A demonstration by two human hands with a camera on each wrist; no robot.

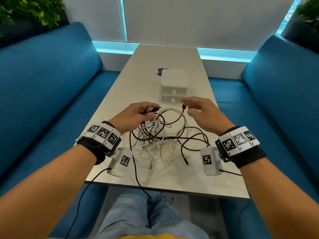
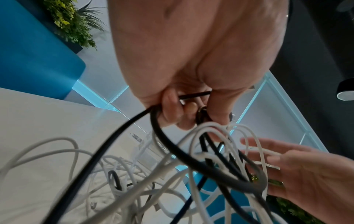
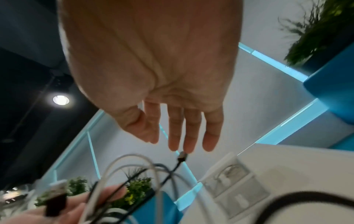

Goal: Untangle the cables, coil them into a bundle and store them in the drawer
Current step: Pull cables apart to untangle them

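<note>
A tangle of black and white cables (image 1: pixel 160 135) lies on the white table (image 1: pixel 165 56) in front of me. My left hand (image 1: pixel 149 111) is raised over the tangle's left side and grips black cable ends with their plugs; the left wrist view shows its fingers (image 2: pixel 172 109) curled round a black cable (image 2: pixel 122 131). My right hand (image 1: pixel 187 106) hovers open to the right, its straight fingers (image 3: pixel 188 136) just short of a black plug (image 3: pixel 182 156) that stands up from a loop. The small white drawer unit (image 1: pixel 173 87) stands behind the hands, both drawers closed.
A purple and white item (image 1: pixel 159 71) lies behind the drawer unit. Blue sofas (image 1: pixel 44 87) flank the table on both sides. One black cable (image 1: pixel 136 176) hangs over the table's near edge toward my lap.
</note>
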